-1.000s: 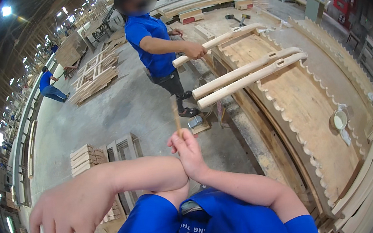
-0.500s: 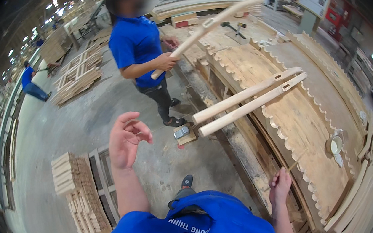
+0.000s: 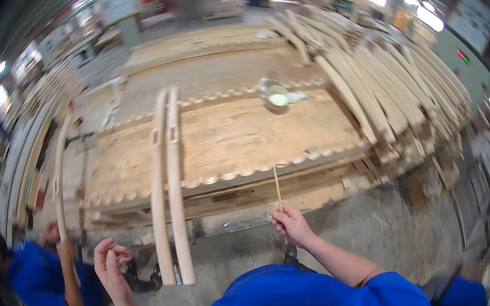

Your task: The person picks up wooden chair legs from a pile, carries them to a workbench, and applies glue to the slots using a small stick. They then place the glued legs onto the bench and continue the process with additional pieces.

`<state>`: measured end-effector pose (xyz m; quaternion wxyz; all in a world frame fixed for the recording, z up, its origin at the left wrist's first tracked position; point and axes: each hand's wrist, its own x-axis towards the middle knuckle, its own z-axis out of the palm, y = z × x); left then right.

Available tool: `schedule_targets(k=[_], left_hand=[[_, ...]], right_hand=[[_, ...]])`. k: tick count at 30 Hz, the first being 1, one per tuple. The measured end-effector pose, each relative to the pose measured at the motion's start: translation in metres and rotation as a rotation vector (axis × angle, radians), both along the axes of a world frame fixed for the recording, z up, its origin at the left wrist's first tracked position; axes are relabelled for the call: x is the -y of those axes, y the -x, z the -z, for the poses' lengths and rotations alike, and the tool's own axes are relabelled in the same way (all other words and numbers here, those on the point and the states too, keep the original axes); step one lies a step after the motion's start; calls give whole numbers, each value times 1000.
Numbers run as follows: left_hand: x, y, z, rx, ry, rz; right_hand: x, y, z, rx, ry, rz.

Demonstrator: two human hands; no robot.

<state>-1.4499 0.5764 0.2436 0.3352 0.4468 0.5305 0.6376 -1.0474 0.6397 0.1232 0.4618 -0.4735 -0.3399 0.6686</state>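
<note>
A thin wooden stick (image 3: 278,188) stands upright in my right hand (image 3: 292,222), whose fingers are closed round its lower part. Its upper end reaches the scalloped front edge of the work table (image 3: 236,133). My left hand (image 3: 112,263) is raised and empty, with fingers loosely bent and apart. To its right, two long pale wooden posts lie side by side across the table, a left post (image 3: 159,205) and a right post (image 3: 177,203). Each has slots cut in it, and their near ends jut past the table edge. A cup of whitish paste (image 3: 277,98) sits farther back on the table.
At the left a co-worker in a blue shirt (image 3: 33,280) holds another long wooden post (image 3: 60,168). Many curved wooden pieces (image 3: 385,85) are stacked at the right. A dark clamp-like tool (image 3: 79,137) lies at the table's left. Concrete floor (image 3: 350,225) shows in front.
My view has swung to the right, so the table now lies straight ahead and the co-worker is at the far left. My right hand still holds the stick, now more upright.
</note>
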Motion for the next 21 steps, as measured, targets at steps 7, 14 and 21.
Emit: schedule_targets(k=[7,14,21], left_hand=[[-104,-116,-28,-567,73,676],[-188,-287,-59,-976,-164,864],[-267,-557,-21,-241,334,1021]], right_hand=[[44,-89,2,109,-55,254],[44,-195,-20,113,-187,483],[42,-287,-8,86,-192,517]])
